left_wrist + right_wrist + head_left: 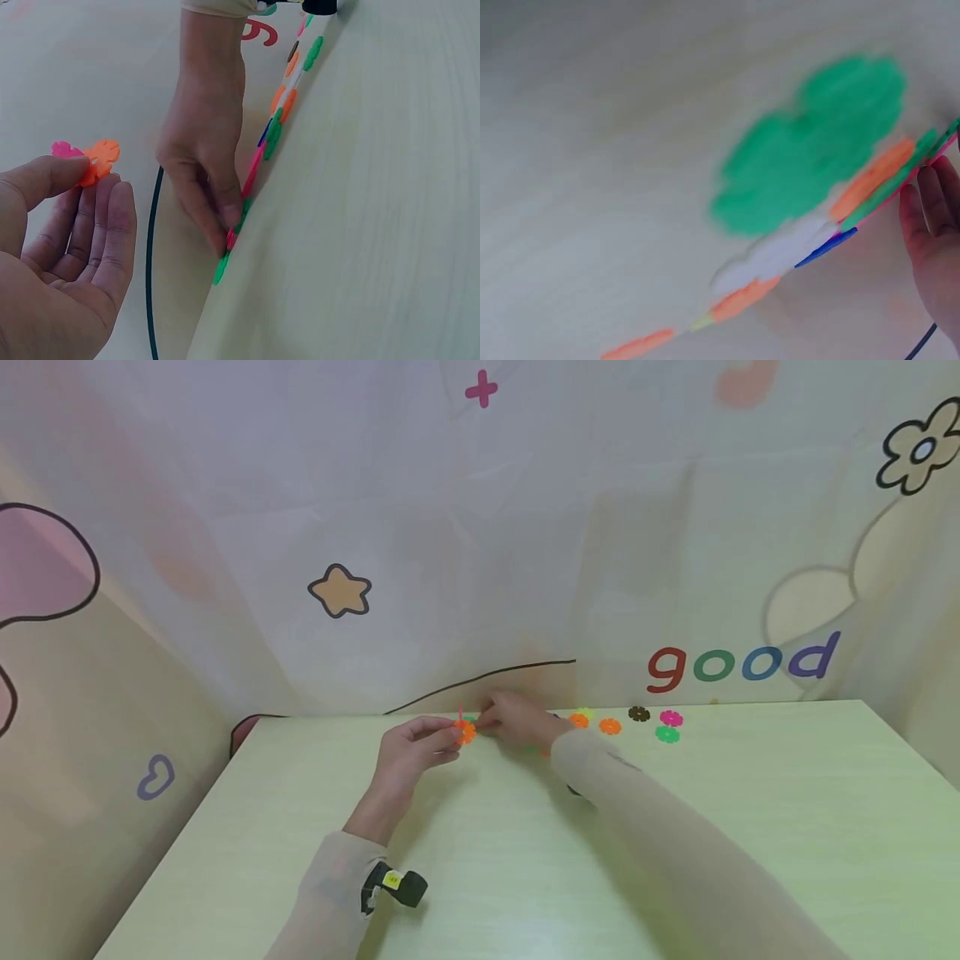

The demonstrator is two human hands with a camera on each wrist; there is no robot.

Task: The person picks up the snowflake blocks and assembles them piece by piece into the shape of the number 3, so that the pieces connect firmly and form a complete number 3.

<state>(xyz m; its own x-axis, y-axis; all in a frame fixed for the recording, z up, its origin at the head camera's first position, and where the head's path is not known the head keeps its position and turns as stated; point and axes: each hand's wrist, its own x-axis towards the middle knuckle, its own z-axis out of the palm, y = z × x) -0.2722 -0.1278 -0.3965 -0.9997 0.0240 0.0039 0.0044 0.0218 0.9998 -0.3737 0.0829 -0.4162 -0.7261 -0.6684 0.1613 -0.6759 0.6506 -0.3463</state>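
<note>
My left hand is raised over the far part of the table and pinches an orange flower-shaped plastic disc between thumb and fingertips. A pink flower-shaped disc is joined to the orange one and sticks out beyond the thumb. Beside it, my right hand reaches down to the row of discs at the table's back edge. Its thumb and forefinger pinch a small pink disc there, with a green disc just past the fingertips. The fingers partly cover the pink one.
More discs lie in a band along the back edge, such as a brown one, a magenta one and a green one. A printed cloth hangs behind the pale table. The right forearm covers some discs in the head view.
</note>
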